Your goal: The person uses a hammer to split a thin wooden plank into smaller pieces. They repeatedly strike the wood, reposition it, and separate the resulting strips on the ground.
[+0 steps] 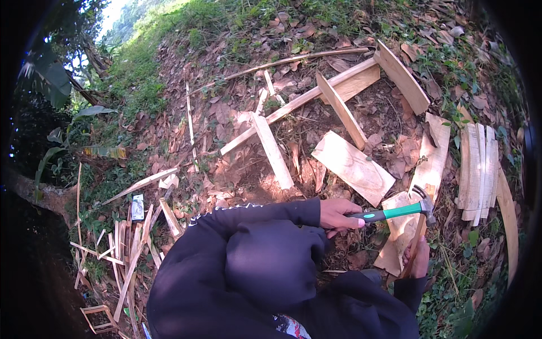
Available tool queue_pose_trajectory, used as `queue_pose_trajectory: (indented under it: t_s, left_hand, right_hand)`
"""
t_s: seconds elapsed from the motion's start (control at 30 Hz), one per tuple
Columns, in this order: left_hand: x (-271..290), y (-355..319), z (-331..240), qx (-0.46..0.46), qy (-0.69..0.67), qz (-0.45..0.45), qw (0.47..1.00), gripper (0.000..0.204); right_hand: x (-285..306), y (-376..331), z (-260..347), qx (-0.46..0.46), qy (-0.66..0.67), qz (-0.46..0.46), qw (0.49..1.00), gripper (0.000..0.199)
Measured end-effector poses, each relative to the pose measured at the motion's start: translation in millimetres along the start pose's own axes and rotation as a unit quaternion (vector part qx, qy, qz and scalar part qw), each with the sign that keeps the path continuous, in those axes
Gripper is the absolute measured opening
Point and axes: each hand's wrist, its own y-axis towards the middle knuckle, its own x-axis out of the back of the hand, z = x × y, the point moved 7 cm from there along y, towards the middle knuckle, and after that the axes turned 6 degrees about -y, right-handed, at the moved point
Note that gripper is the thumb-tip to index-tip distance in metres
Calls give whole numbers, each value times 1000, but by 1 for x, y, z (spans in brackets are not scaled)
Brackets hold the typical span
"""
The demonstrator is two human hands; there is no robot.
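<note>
In the head view, right of centre, the left hand (337, 214) is clamped on the green handle of a hammer (402, 211), whose steel head is over a pale board (402, 231). In the lower right, the right hand (419, 259) grips a thin wood strip (416, 240) beside this board. Loose planks (353, 165) lie above on dry leaves.

Soft shaded daylight, brightest top left; fisheye edges bend, corners perhaps vignetted black

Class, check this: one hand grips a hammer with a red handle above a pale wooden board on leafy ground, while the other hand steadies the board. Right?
Not quite: the hammer has a green handle, not red, as the head view shows. The left hand grips it above the pale board, and the right hand steadies the board.
</note>
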Motion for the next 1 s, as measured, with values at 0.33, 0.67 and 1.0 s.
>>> queue_pose_trajectory:
  t_s: [0.33, 0.67, 1.0]
  left_hand:
    - [3, -24, -3, 104, 51, -11, 993, 38]
    - [1, -29, -4, 126, 34, -29, 991, 37]
    - [-14, -28, -2, 186, -205, -65, 959, 40]
  right_hand:
    - [-43, -12, -30, -62, 243, 249, 936, 47]
    - [-46, -23, -26, -151, 213, 231, 937, 46]
    - [-36, -17, -37, -44, -3, 86, 995, 43]
